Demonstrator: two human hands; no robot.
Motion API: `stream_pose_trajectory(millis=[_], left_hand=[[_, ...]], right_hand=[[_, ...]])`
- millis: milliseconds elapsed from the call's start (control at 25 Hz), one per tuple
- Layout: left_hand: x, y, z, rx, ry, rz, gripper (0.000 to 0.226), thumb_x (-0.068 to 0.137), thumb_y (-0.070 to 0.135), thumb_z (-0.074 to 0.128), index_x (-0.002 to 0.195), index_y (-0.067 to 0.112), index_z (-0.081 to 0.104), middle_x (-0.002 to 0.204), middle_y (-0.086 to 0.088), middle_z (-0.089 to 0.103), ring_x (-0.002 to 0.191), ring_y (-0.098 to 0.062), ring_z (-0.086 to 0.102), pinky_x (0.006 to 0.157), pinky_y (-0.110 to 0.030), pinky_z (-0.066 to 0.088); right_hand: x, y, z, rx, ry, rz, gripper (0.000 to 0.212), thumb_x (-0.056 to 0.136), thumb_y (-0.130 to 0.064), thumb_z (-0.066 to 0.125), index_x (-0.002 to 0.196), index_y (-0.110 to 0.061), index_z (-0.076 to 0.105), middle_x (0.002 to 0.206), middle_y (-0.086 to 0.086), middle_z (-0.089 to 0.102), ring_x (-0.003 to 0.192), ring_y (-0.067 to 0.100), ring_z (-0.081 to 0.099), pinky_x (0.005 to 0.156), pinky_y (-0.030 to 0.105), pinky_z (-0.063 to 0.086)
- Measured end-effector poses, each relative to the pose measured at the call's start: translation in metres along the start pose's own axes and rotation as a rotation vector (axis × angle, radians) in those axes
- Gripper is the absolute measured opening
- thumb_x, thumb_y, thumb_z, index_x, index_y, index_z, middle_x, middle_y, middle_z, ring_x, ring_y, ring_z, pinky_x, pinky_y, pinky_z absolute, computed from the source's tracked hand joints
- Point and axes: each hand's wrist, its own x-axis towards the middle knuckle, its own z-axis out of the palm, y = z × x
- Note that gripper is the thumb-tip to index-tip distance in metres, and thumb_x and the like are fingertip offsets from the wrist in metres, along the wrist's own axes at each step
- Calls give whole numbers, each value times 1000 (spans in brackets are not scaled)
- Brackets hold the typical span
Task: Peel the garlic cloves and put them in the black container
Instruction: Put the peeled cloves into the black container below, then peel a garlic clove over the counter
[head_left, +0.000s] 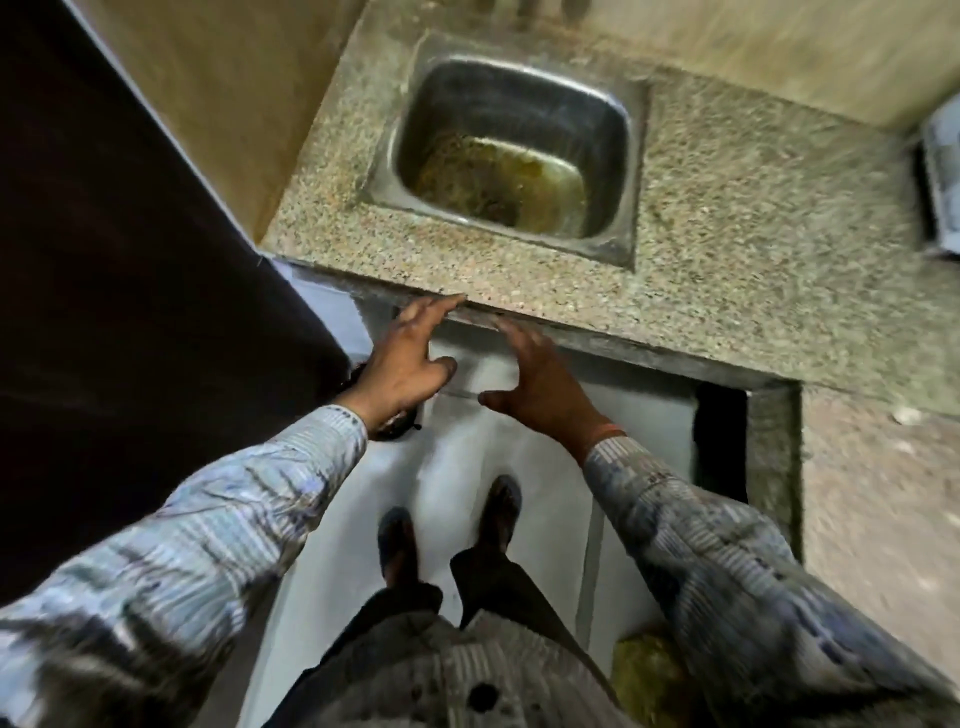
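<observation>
A person stands on a pale floor (545, 441) before a speckled granite counter (727, 249), with a tall dark panel (130, 260) filling the left of the view. A steel sink (519, 104) is set into the counter, its bottom coated with yellow-brown residue. Both arms, in striped sleeves (208, 519), reach toward the counter's front edge. The left hand (400, 364) is spread with fingers straight and grips nothing, its forefinger tip at the edge of the stone. The right hand (540, 384), blurred, is likewise spread wide and holds nothing, its fingertips just under the counter's lip. An orange band (608, 431) circles the right wrist. Two dark shoes (397, 540) show below. A dark-rimmed object (940, 182) lies at the counter's right end, cut by the frame; whether it is the black container cannot be told. Where the garlic cloves lie cannot be told either.
</observation>
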Motion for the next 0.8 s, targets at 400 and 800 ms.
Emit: stream_pose_trajectory(millis=[400,800], left_hand=[[6,149,62,56,-374,450,92,72,12,78,153,38,42,149,2,45,138,-18,45,115,-33,39],[24,292,225,160,-619,624,91,79,12,82,155,37,39,153,-1,44,138,-20,45,109,-26,37]], right_hand=[[-162,39,-78,149,497,377,102,74,-37,86,160,-34,32,160,4,39,147,21,34,120,40,33],[-289,155,-131,235,796,665,102,70,-36,90,157,-24,38,152,4,47,139,23,44,115,40,42]])
